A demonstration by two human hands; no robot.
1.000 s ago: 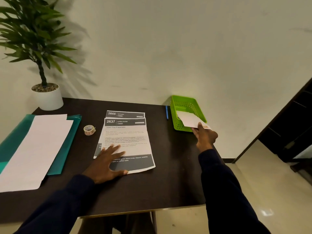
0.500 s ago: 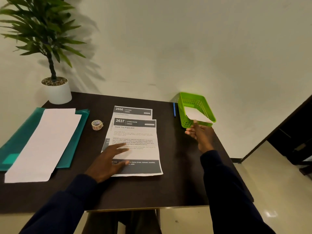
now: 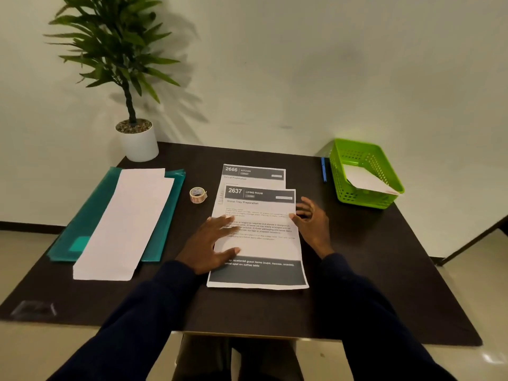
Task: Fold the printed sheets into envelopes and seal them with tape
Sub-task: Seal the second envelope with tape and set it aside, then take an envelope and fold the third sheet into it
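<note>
Head view, left hand point(image 3: 209, 246) flat on printed sheet point(image 3: 261, 243), right hand point(image 3: 312, 224) seemingly touching its edge

wall point(image 3: 302, 64): plain off-white, fills upper frame, soft plant shadow upper centre | floor point(image 3: 472, 312): glossy beige, lower corners | table point(image 3: 384, 270): dark, matte, centre | potted plant point(image 3: 129, 78): white pot, upper left on table corner | baseboard point(image 3: 27, 225): dark, left edge

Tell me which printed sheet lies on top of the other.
The sheet headed 2637 LIVING ROOM lies on top, under the left hand. The sheet headed 2666 KITCHEN sits beneath it, only its far end showing.
</note>
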